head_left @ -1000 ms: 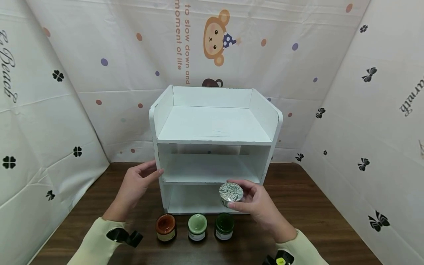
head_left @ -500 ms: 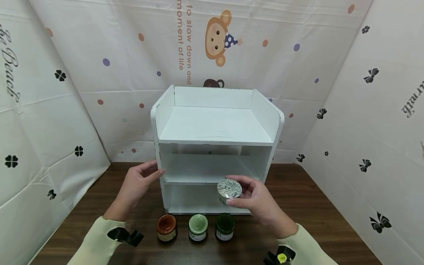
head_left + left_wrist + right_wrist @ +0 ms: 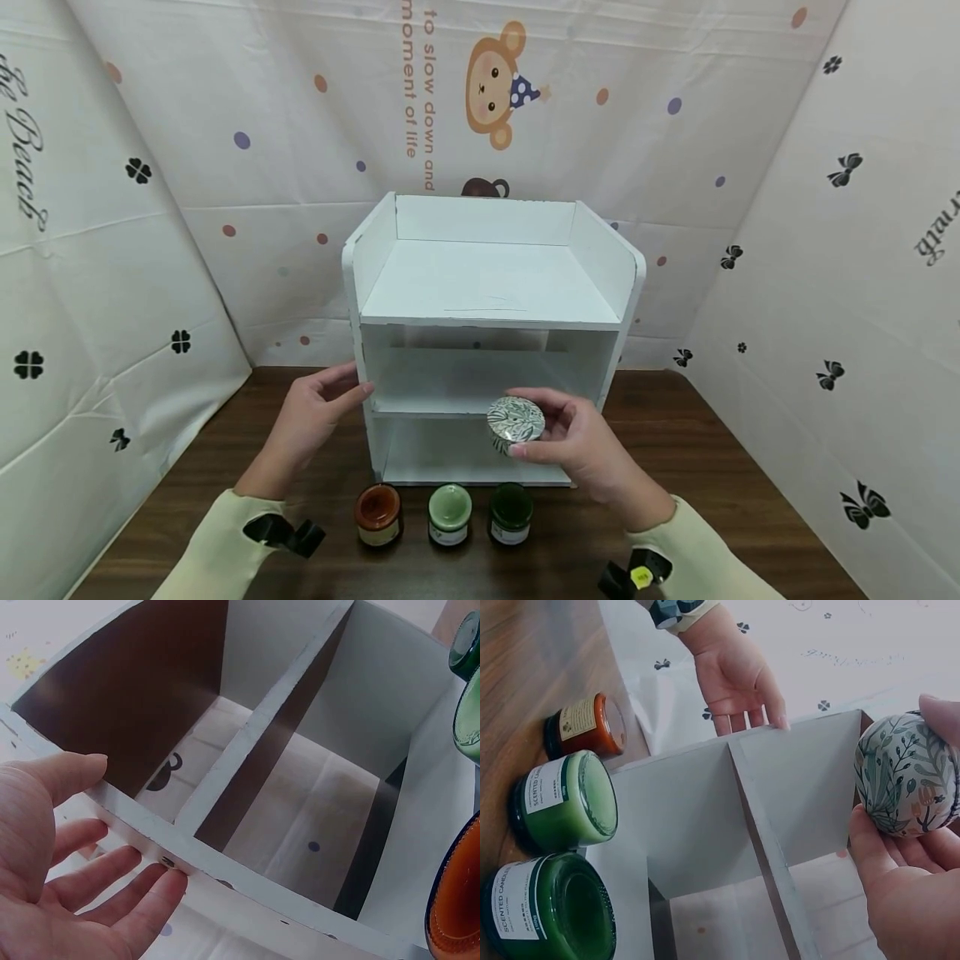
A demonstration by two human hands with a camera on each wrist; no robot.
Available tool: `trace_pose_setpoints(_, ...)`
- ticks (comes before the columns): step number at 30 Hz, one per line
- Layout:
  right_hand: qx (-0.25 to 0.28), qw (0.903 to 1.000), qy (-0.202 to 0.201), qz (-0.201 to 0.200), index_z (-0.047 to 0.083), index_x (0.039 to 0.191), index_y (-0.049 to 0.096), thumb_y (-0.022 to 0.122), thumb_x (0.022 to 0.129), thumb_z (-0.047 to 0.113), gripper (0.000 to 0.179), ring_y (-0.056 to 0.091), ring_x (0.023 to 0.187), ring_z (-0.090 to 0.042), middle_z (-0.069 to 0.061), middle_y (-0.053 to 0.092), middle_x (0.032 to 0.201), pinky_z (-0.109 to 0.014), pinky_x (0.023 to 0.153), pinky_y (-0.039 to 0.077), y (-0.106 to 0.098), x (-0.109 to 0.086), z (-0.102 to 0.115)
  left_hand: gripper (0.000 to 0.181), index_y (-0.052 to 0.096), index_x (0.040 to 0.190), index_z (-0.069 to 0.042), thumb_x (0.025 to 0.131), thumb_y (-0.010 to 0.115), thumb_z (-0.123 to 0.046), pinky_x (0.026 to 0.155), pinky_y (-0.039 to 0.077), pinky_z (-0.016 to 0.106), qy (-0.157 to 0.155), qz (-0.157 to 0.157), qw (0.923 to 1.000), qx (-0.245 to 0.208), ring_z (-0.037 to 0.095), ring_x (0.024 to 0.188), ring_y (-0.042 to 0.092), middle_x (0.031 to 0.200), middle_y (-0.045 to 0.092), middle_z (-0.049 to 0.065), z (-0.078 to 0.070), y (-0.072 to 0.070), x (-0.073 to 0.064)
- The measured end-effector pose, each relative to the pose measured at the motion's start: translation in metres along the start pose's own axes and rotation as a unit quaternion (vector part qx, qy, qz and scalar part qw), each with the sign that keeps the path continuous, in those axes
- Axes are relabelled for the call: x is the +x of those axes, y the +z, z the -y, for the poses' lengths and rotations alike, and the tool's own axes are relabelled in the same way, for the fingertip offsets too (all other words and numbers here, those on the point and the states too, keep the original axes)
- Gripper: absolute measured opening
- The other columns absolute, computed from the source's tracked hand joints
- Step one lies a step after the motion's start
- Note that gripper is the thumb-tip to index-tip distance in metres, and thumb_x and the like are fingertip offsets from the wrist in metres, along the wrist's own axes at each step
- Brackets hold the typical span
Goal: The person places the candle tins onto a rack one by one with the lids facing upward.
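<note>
While the right hand pinches a round leaf-patterned tin between thumb and fingers, the tin hangs just in front of the middle shelf edge of the white shelf unit, at about 4 o'clock from the unit's centre. Left hand: fingers straight, fingertips pressed on the unit's left side panel at 9 o'clock, holding nothing. On the dark wooden table, at 6 o'clock from the unit, a row of three jars: orange-brown jar, light green jar, dark green jar, standing near one another. Printed fabric backdrop behind, at 12 o'clock.
</note>
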State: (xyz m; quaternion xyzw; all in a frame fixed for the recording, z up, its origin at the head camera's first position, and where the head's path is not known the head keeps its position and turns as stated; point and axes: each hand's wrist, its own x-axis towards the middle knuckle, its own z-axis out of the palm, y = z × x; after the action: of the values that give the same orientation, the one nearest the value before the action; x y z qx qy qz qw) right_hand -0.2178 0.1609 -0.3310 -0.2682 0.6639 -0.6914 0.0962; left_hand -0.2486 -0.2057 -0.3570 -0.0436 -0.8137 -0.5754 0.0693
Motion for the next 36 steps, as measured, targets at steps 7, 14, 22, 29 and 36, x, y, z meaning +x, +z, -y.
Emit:
trace_pose_setpoints(7,0.016,0.9997,-0.009,0.012,-0.011,0.142,0.049,0.082,0.079,-0.005,0.072,0.066,0.110,-0.016,-0.011,0.060,0.130,-0.025,0.092,0.058,0.002,0.003,0.005,0.070,0.056,0.148,-0.012,0.093,0.072,-0.050,0.108,0.050,0.049,-0.004,0.000,1.0000,-0.003,0.029,0.134,0.057,0.146,0.061,0.010,0.000,-0.001,-0.001)
trace_pose_setpoints(14,0.015,0.9997,0.006,0.020,-0.009,0.144,0.049,0.082,0.079,-0.003,0.073,0.067,0.111,-0.017,-0.012,0.061,0.132,-0.026,0.091,0.058,0.005,0.007,0.012,0.068,0.055,0.148,-0.012,0.094,0.072,-0.049,0.108,0.051,0.048,-0.005,0.002,1.0000,-0.003,0.028,0.135,0.057,0.146,0.061,0.011,0.000,0.000,0.000)
trace_pose_setpoints(22,0.017,0.9992,0.009,0.035,-0.009,0.144,0.048,0.082,0.079,-0.005,0.074,0.067,0.108,-0.017,-0.013,0.062,0.131,-0.026,0.088,0.059,0.010,0.013,0.025,0.066,0.057,0.147,-0.014,0.094,0.072,-0.049,0.107,0.051,0.048,-0.006,0.000,1.0000,-0.006,0.028,0.133,0.057,0.146,0.061,0.010,0.000,0.000,0.000)
trace_pose_setpoints(29,0.016,0.9990,0.000,0.041,-0.008,0.142,0.051,0.081,0.078,-0.005,0.071,0.069,0.106,-0.016,-0.010,0.066,0.128,-0.026,0.089,0.059,0.015,0.018,0.038,0.066,0.056,0.148,-0.013,0.094,0.072,-0.048,0.107,0.051,0.046,-0.003,0.001,1.0000,-0.008,0.028,0.133,0.058,0.145,0.061,0.011,0.001,0.000,0.000)
trace_pose_setpoints(36,0.017,0.9983,-0.007,0.054,-0.007,0.142,0.051,0.080,0.079,-0.005,0.069,0.068,0.109,-0.016,-0.010,0.064,0.129,-0.025,0.090,0.058,0.020,0.024,0.050,0.066,0.056,0.148,-0.012,0.094,0.073,-0.047,0.105,0.053,0.042,-0.002,0.001,1.0000,-0.006,0.028,0.134,0.058,0.146,0.061,0.011,0.001,0.000,0.000)
